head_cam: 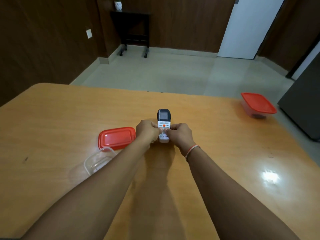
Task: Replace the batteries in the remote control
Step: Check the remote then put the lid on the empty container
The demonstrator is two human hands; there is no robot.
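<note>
Remote (163, 118) held face up near the middle of the worktop (52, 118), gripped from both sides. Its long axis runs straight away from the person, display end far, branded end near. The left hand (147, 131) curls round its left edge and the right hand (180, 133) round its right edge; the thumbs meet over the button panel, and the fingers beneath are hidden. Both hands are thus clamped on the remote, equally near to it. Whether its lower end rests on the worktop or is lifted just above cannot be told.

The battery cover, presumably on the back, faces down and is out of sight, so the coming move would seem to turn on rolling the remote about its long axis to bring the back up.

Just left of the left hand lies a red lid (116, 138); nearer the person, partly behind the left forearm, stands a clear tub (97, 161), its contents not discernible. A second tub (258, 105) with a red lid sits well apart at the far right edge. No batteries are visible. Nothing stands between the hands and the remote; the lid is the nearest obstacle to a leftward turn.
</note>
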